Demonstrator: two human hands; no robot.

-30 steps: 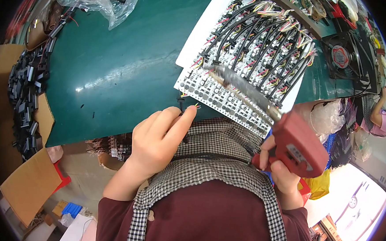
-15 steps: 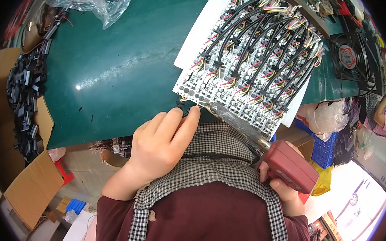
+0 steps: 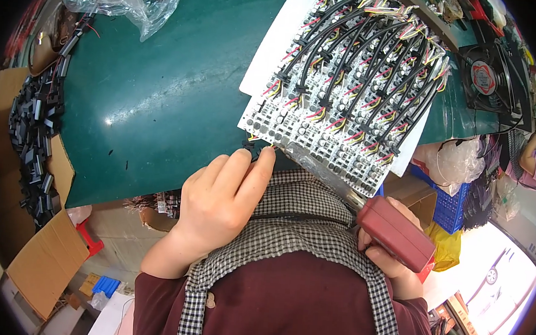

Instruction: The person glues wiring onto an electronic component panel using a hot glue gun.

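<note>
My right hand point(image 3: 388, 251) is wrapped round a soldering gun point(image 3: 397, 232) with a dark red body. Its long metal barrel slants up and left, and the tip meets the near left edge of a white circuit board panel point(image 3: 277, 122). At that same edge my left hand point(image 3: 217, 192) is closed in a pinch on a thin black cable point(image 3: 249, 145); its wire ends are mostly hidden by the fingertips. Black cables point(image 3: 342, 58) with red, yellow and white wires are joined to the panel in rows and arch toward its far side.
A green table point(image 3: 161, 99) carries the panel and a clear plastic bag point(image 3: 137, 3). Left of it, a cardboard box point(image 3: 62, 170) is by a heap of black parts point(image 3: 34, 135). A fan point(image 3: 485, 79) stands on the right, above a blue crate point(image 3: 453, 206).
The soldering gun and my right hand have shifted slightly left. My left hand and the panel have also moved a little left; the pinch is held.
</note>
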